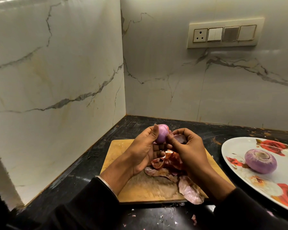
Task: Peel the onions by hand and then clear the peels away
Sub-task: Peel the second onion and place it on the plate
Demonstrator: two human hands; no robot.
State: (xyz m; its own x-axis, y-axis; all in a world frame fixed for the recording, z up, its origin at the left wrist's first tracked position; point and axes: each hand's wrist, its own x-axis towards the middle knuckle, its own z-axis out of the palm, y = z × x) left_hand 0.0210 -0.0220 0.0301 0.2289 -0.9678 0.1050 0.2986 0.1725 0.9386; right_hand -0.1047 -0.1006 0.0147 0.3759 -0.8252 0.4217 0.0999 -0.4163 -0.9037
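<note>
My left hand (143,150) grips a purple onion (162,135) above the wooden cutting board (121,150), thumb up along its left side. My right hand (189,146) pinches a pale strip of peel (179,138) that hangs off the onion's right side. Under both hands a heap of red and pink peels (171,165) lies on the board, and one large pale peel (190,191) hangs over its front right edge. A second, peeled onion (260,161) sits on the white plate with red roses (236,146) at the right.
The board lies on a black countertop (83,173) in a corner of two marble walls. Small peel scraps (194,219) dot the counter in front of the board. A switch panel with a socket (224,33) is on the right wall.
</note>
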